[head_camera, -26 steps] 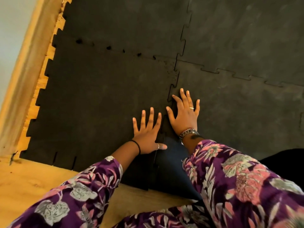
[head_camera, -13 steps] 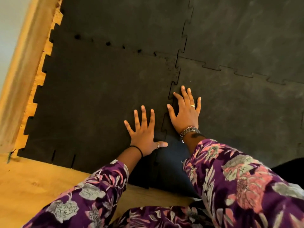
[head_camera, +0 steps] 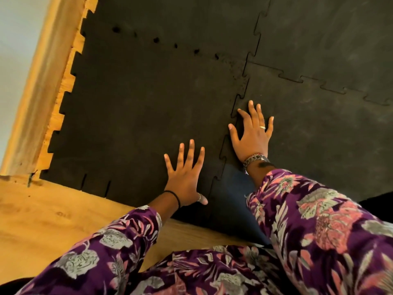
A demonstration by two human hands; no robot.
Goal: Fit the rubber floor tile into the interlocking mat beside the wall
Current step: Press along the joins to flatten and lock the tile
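Both hands flat, fingers spread | left hand (head_camera: 184,179) on rubber tile (head_camera: 136,116) | right hand (head_camera: 252,135) on mat (head_camera: 319,128) | likely pressing seam (head_camera: 223,154) teeth home

No text, label, brand, number or sign can be read anywhere in the view.
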